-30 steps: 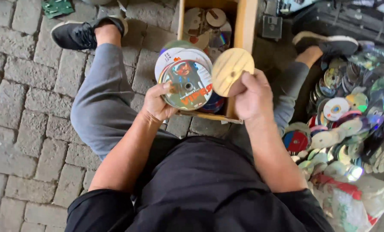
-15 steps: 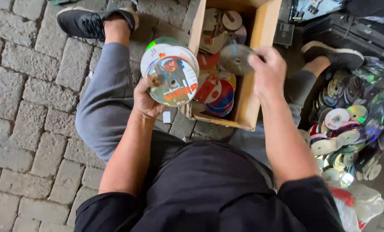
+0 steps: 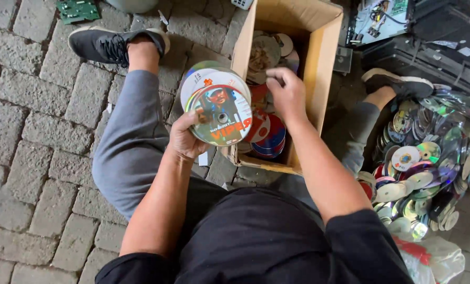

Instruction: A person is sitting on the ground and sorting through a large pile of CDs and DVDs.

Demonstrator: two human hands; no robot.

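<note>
1. The left hand (image 3: 185, 139) has a stack of discs (image 3: 218, 105) fanned a bit. Its fingers are curled around the lower-left rim, thumb on the printed face of the top disc. The stack sits above the person's left knee, just beside the near-left corner of the cardboard box (image 3: 319, 63).

2. The right hand (image 3: 287, 93) is down inside the box, over the loose discs in the box (image 3: 264, 134). Its fingers are bent and bunched together at the tips, but I can't tell if they've actually pinched a disc or are just touching the pile.

3. Handling, my guess: each disc is light, thin and stiff, with glossy faces that slide on each other, so a stack wants to shear sideways. They'd scratch easily and could crack if bent. Best hold is by the rim, or thumb on top with fingers under, like the left hand has it.

4. Orientation: the stack's printed face is tilted up toward the camera. A disc is round, so there's no real long axis. The stack's axis runs through the centre holes, pointing roughly up and a bit toward the person.

5. There's also a big heap of discs (image 3: 429, 158) on the paving stones (image 3: 29, 131) by the right leg.
</note>
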